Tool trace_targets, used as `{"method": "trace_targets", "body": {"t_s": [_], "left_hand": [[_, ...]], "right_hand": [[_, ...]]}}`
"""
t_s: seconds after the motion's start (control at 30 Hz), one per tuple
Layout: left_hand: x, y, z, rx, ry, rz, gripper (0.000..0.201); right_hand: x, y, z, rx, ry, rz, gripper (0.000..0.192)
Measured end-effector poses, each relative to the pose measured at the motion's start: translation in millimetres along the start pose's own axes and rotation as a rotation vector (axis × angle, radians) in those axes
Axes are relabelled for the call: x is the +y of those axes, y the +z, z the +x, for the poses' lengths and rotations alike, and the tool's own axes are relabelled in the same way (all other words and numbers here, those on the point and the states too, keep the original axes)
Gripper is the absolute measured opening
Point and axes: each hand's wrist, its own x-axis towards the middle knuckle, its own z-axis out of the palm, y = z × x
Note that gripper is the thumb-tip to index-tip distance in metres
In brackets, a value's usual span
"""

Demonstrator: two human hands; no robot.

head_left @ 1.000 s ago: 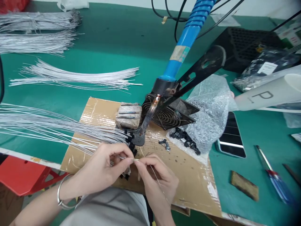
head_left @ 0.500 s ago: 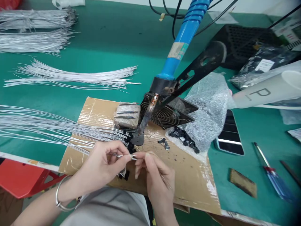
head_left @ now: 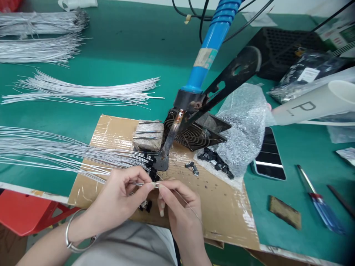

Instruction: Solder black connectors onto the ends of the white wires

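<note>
Two bare hands join a thin wire and a strand of solder just below a mounted soldering iron.

The left hand (head_left: 118,195) pinches the tip of one white wire (head_left: 140,183) between thumb and forefinger, its grip closed tight on it. The right hand (head_left: 177,207) meets it fingertip to fingertip, its grip closed on a fine solder strand (head_left: 188,205) that curves back over the knuckles. Both sit on the cardboard sheet (head_left: 222,210), just in front of the soldering iron (head_left: 191,85). A fanned wire bundle (head_left: 55,151) lies left of the iron, a small fan (head_left: 194,136) behind its tip, loose black connectors (head_left: 217,164) and a bubble-wrap bag (head_left: 244,122) to its right, a smartphone (head_left: 267,155) beyond on the green tabletop (head_left: 124,48).
</note>
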Motion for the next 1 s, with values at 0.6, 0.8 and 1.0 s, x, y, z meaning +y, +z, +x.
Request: {"method": "trace_targets", "body": {"t_s": [0.6, 0.8, 1.0], "left_hand": [[4, 0.6, 1, 0.009, 0.085, 0.069, 0.021], [5, -2.7, 0, -0.035, 0.052, 0.105, 0.023], [3, 1.1, 2, 0.021, 0.05, 0.022, 0.018]], "right_hand": [[-6, -8, 6, -0.137, 0.149, 0.059, 0.021], [-13, -10, 12, -0.172, 0.221, 0.066, 0.025], [-10, -10, 9, -0.149, 0.185, 0.101, 0.022]]}}
